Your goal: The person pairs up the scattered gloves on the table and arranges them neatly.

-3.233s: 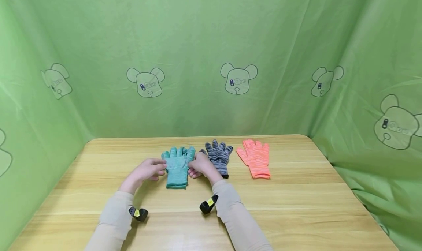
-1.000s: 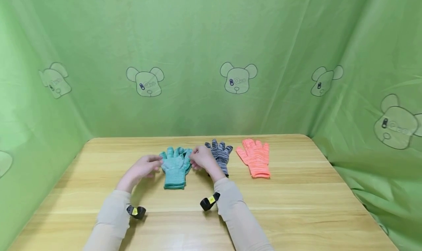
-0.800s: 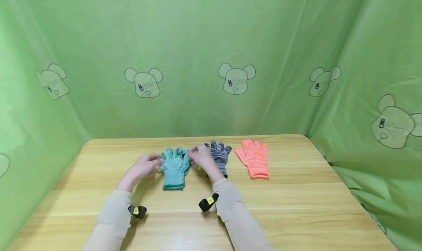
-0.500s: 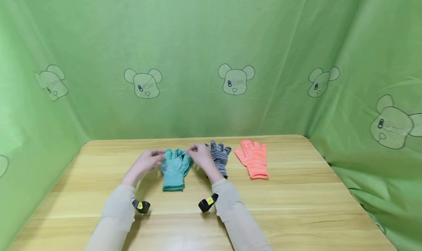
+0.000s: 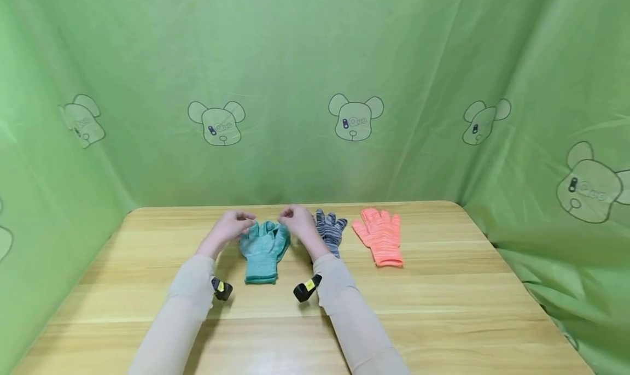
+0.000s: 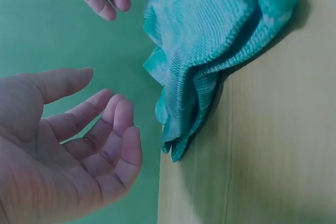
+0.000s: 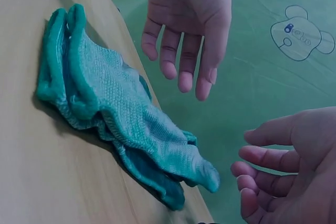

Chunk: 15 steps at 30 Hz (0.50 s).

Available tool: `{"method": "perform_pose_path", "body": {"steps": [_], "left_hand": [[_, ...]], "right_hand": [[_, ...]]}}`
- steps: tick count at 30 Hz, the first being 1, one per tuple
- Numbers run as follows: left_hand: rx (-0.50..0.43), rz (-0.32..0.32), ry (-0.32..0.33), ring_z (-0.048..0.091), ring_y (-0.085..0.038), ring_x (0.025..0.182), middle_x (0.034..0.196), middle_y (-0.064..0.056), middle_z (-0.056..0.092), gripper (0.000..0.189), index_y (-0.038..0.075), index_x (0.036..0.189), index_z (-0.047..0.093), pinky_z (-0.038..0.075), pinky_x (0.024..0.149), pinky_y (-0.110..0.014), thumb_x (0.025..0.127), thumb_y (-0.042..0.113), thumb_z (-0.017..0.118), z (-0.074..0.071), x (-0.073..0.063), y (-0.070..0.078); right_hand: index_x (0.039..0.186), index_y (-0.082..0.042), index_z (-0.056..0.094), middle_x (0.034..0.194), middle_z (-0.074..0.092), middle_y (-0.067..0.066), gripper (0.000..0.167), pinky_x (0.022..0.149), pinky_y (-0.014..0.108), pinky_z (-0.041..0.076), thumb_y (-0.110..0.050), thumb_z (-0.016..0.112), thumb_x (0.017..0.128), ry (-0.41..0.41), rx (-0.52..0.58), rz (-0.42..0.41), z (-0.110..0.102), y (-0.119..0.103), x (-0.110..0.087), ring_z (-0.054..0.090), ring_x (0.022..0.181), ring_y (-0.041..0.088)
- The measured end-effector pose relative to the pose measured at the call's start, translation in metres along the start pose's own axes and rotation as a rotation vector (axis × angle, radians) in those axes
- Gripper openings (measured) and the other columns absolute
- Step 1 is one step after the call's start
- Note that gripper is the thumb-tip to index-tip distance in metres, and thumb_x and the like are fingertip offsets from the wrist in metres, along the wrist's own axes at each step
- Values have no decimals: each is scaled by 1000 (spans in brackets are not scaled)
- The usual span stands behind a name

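Note:
Two teal knit gloves [image 5: 262, 253] lie stacked on the table, cuffs toward me, as the doubled cuffs [image 7: 67, 61] in the right wrist view show. Just above their finger ends on the left is my left hand [image 5: 232, 226], holding nothing, its fingers loosely bent and apart from the cloth in the left wrist view. My right hand [image 5: 301, 222] hovers at the upper right of the gloves, fingers relaxed and empty. It partly hides a grey-black striped glove [image 5: 332, 230] behind it.
An orange glove [image 5: 381, 235] lies flat to the right of the striped one. Green curtains [image 5: 285, 162] printed with bear heads stand around the wooden table [image 5: 443, 309]. Each forearm wears a small black camera [image 5: 306, 289].
Both hands have come off the sides of the teal gloves and moved up and away toward their fingertips. The gloves shifted slightly left, then a little back; the other gloves stay put.

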State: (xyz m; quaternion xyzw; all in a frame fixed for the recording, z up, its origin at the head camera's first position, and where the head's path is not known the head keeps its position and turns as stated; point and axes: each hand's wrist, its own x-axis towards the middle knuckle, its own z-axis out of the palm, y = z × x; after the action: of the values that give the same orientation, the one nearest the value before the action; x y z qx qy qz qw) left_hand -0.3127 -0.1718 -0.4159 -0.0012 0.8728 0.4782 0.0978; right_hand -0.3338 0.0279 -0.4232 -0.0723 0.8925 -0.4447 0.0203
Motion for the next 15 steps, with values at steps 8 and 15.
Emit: {"method": "perform_pose_path", "body": {"steps": [8, 15], "left_hand": [[75, 30, -22, 56, -15, 78, 107, -15, 66, 37, 0, 125, 62, 45, 60, -21, 96, 22, 59, 8, 20, 0], [112, 36, -28, 51, -11, 73, 109, -14, 66, 34, 1, 121, 65, 44, 60, -22, 94, 22, 62, 17, 30, 6]], "right_hand": [[96, -4, 69, 100, 70, 13, 10, 89, 37, 53, -10, 66, 89, -40, -15, 10, 10, 8, 6, 63, 96, 27], [92, -4, 70, 95, 70, 11, 12, 78, 33, 52, -15, 66, 89, -61, -73, 18, 13, 12, 7, 61, 86, 23]]}}
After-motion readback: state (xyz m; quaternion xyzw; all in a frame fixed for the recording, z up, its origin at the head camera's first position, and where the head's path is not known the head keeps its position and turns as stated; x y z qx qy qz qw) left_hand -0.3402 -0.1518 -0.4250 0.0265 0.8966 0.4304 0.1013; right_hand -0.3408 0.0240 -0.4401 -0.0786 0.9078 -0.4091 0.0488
